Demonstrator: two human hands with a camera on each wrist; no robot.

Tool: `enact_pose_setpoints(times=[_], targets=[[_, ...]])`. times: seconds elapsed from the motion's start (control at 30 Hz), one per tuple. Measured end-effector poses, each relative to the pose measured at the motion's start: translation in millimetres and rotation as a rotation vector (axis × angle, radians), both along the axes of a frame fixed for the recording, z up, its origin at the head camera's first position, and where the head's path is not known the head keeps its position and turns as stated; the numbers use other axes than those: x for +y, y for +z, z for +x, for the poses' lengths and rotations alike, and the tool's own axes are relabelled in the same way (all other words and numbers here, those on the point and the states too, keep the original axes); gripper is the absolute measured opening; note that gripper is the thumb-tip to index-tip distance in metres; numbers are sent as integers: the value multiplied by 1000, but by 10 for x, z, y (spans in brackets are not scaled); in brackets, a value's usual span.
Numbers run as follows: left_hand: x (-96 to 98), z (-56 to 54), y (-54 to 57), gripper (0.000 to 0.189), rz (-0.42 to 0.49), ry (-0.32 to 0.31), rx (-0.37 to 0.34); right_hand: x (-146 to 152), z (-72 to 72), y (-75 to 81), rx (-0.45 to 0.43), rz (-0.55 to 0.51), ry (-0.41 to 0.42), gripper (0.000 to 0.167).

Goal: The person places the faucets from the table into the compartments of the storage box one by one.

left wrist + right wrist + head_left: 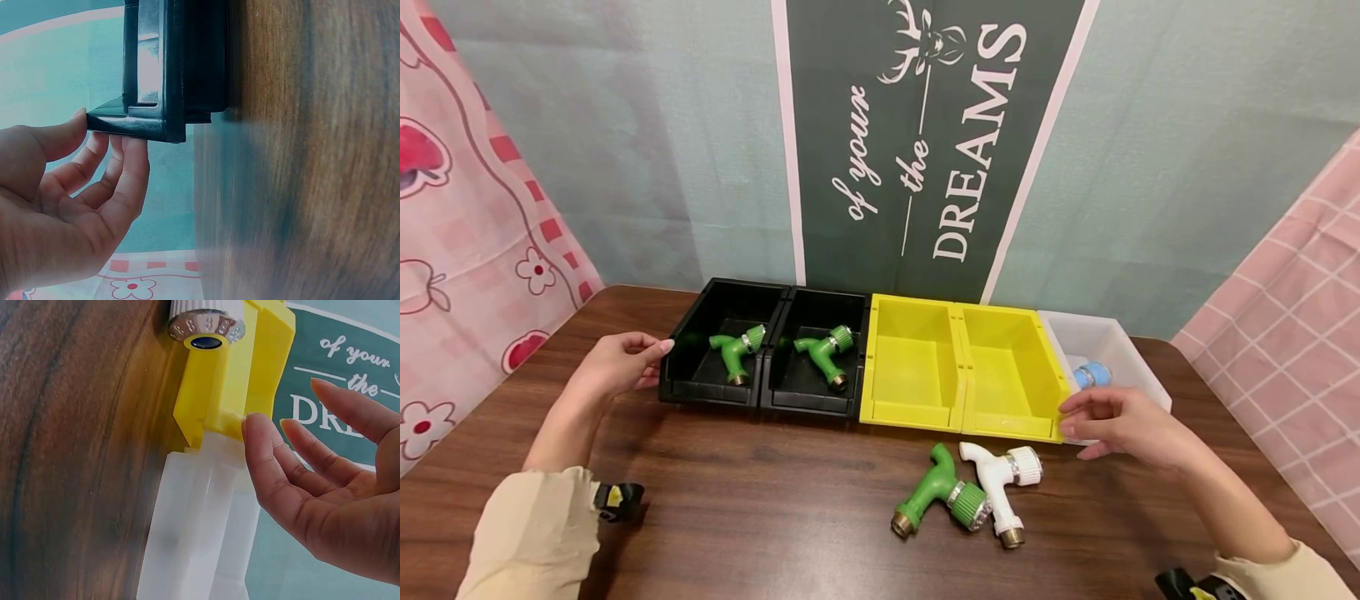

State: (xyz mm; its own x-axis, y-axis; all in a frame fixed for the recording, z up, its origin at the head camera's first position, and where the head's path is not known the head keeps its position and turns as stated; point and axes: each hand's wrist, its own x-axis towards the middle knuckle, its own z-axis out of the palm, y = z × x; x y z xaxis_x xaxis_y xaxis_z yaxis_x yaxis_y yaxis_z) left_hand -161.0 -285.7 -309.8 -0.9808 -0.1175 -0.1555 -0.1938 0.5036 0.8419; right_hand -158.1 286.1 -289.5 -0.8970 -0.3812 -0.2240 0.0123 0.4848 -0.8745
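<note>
The fingers of the left hand (616,364) pinched the side wall of the leftmost black bin (709,393), at the row's end; gentle, level pressure seemed wisest, keeping the bins flush. The black bin's low front faced the person, long axis running front to back. Beside the right-hand yellow bin (1011,425), the right hand (1127,425), fingers loosely curved and partly spread, gripped nothing.

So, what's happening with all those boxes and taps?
Someone's left hand pinches the edge of the end black bin. Their right hand is at the corner where a yellow bin meets the white bin; touch is unclear. Each black bin holds a green tap, the white bin something blue. Another green tap and a white tap lie on the table.
</note>
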Motion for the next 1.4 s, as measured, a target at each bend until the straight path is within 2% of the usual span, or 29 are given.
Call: enact_pose_setpoints(times=[0.4,1.03,1.4], targets=[[-8,-3,-4,45,1,-4,6,-75,27,-131,-41,-65,57,39],[-5,-14,8,45,-4,-1,-7,-157,59,-241,-125,-72,100,39],[-1,-11,0,45,-10,-9,-3,-203,96,-319,-152,-95,64,41]])
